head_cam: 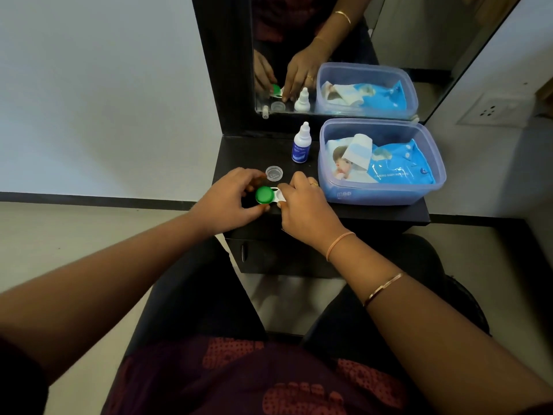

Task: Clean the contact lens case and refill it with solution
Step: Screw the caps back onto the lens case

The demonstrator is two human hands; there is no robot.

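Note:
The white contact lens case [276, 196] lies near the front of the dark dresser shelf [389, 211]. Its left well carries a green cap [264, 195]; the right well is uncovered. My left hand [230, 199] curls around the green cap, fingers and thumb on its rim. My right hand [302, 202] pinches the case's right end. A clear loose cap [274, 173] rests just behind the case. The small white solution bottle [301, 143] with a blue label stands upright further back, cap on.
A translucent blue plastic box [383, 191] holding a pack of baby wipes [398, 166] fills the shelf's right side. A mirror [344, 55] stands behind, reflecting the hands and objects. My knees are below the shelf.

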